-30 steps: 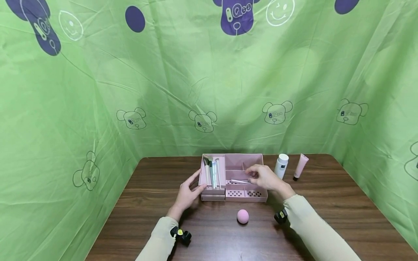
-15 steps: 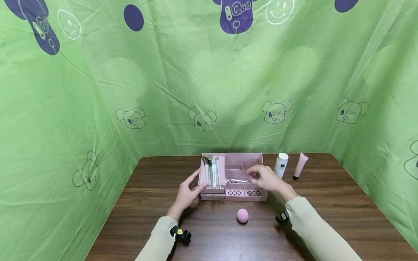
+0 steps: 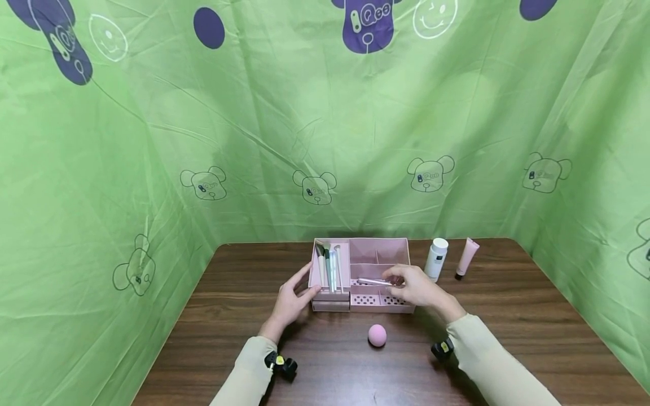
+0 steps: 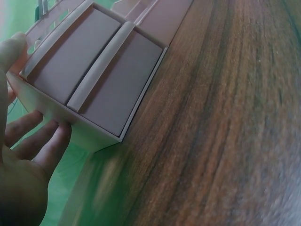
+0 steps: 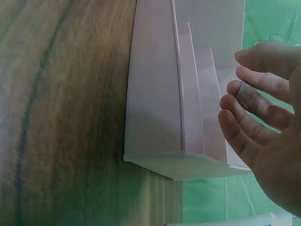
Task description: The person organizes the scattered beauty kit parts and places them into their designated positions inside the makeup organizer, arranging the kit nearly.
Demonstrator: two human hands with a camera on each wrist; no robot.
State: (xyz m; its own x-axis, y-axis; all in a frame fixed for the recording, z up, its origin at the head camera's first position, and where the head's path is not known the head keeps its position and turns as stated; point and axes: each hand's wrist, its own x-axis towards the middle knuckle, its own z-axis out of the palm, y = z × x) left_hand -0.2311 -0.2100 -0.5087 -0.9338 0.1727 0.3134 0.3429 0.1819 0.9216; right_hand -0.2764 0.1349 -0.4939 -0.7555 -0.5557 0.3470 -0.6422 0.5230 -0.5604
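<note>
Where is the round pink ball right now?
In the head view, the round pink ball sits on the brown wood-grain table, slightly right of centre, in front of the pink compartmented organizer.

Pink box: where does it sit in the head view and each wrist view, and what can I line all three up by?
Head: the pink box is in the lower half, just right of centre.
Left wrist: upper left, drawer fronts showing, beside the left hand.
Right wrist: upper middle, partly behind the right hand.
Shared landmark: the brown wooden table.
</note>
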